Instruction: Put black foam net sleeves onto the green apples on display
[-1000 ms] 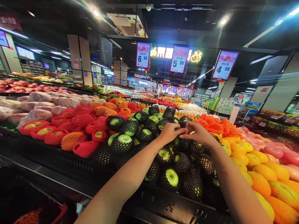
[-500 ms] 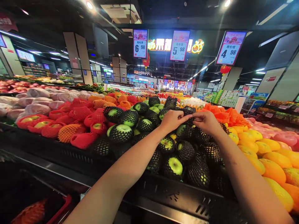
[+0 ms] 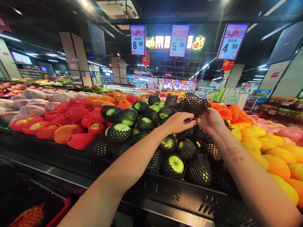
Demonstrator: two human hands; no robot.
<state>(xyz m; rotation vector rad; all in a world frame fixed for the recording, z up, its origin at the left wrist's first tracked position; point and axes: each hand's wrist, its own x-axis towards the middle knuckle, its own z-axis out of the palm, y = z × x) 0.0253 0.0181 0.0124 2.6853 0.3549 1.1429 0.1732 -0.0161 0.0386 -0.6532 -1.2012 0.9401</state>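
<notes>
Over the display of green apples, my right hand (image 3: 209, 121) is closed around the near end of a bulging black foam net (image 3: 193, 104); whatever lies inside it is hidden. My left hand (image 3: 181, 123) is just below the net, its fingertips drawn together near my right fingers. I cannot make out what they pinch. Beneath both hands, green apples (image 3: 176, 163) in black foam nets are heaped in a black crate (image 3: 175, 192). Some apples show their green tops through the net openings.
Red-netted apples (image 3: 81, 140) and pale wrapped fruit (image 3: 32, 110) are piled to the left. Oranges (image 3: 276, 165) lie at the right, with pink fruit (image 3: 288, 135) behind. A red-rimmed basket (image 3: 63, 209) is at the lower left. Price screens (image 3: 179, 41) hang overhead.
The black net is now raised above my hands and more fully visible. My right wrist has turned, showing the inner forearm. My left hand is slightly lower, and the view has shifted a little.
</notes>
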